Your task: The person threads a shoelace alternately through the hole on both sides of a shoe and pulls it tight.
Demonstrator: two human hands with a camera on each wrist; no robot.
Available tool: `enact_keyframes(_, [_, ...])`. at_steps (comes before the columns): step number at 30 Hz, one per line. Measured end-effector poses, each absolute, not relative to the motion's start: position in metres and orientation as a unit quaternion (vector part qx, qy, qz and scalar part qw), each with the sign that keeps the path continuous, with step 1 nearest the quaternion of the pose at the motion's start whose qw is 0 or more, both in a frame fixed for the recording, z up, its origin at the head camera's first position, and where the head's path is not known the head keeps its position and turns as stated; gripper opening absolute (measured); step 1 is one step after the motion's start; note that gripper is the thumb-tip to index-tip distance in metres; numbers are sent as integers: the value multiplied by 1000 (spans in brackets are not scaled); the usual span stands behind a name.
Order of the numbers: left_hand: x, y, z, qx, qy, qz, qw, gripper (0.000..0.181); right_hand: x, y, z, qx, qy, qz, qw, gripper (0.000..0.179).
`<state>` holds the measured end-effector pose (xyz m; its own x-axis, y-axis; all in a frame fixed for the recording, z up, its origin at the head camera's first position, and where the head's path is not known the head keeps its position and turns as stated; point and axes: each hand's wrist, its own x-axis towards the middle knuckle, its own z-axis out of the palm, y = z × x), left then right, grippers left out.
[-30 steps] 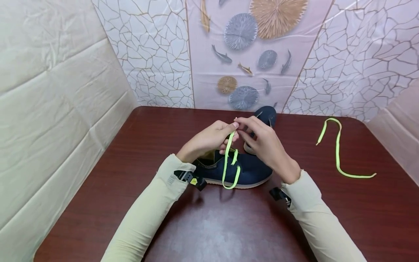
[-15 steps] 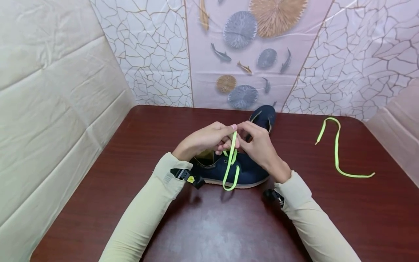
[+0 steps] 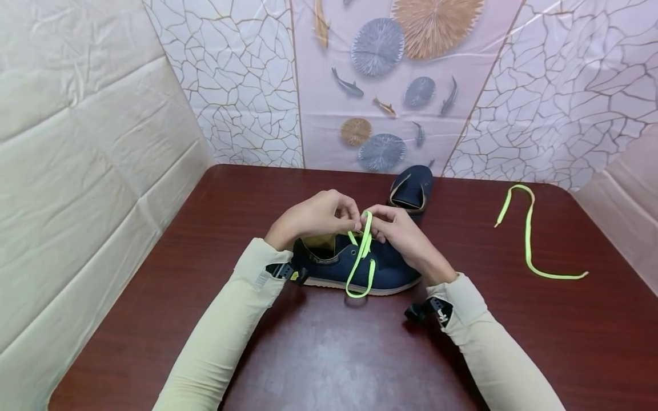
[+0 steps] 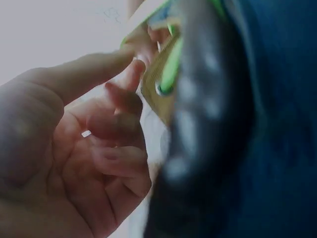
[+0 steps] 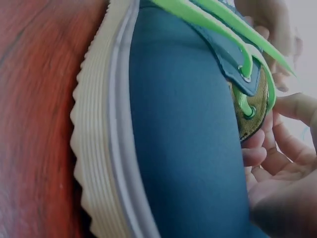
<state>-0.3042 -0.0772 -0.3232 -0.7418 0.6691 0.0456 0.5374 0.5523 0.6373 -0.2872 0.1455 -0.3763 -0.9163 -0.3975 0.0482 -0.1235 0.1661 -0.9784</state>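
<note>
From my remote seat I see the shoe (image 3: 393,269) upright on the table (image 3: 329,354), toe towards three o'clock, its green lace (image 3: 365,244) looping down the near side. The right hand (image 3: 401,231) pinches the lace; the left hand (image 3: 320,214) meets it from nine o'clock, but I cannot tell whether it grips anything. The other shoe (image 3: 411,191) sits at one o'clock, the loose lace (image 3: 529,228) near three

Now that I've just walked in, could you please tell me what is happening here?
Someone is handling a green lace threaded through a blue shoe. The right hand pinches the lace above the shoe, with the left hand close beside it, though its grip is unclear. A second shoe sits behind, and a loose lace lies on the table at right.
</note>
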Motion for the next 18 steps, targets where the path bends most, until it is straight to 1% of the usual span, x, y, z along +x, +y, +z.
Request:
enact_keyframes(1, [-305,-78,-324,340,881,313,100,5,-287,145,-377,-169,755,-623,114,20])
enact_keyframes(6, [-307,-81,-328,332,896,278,100,12,-288,143,-379,-148,758,-623,124,22])
enact_keyframes(11, [-310,-80,-330,349,892,268,106,6,-289,143,-379,-142,767,-612,128,22])
enact_keyframes(18, [-311,-82,-332,360,888,266,104,6,-289,141,-378,-144,785,-584,148,26])
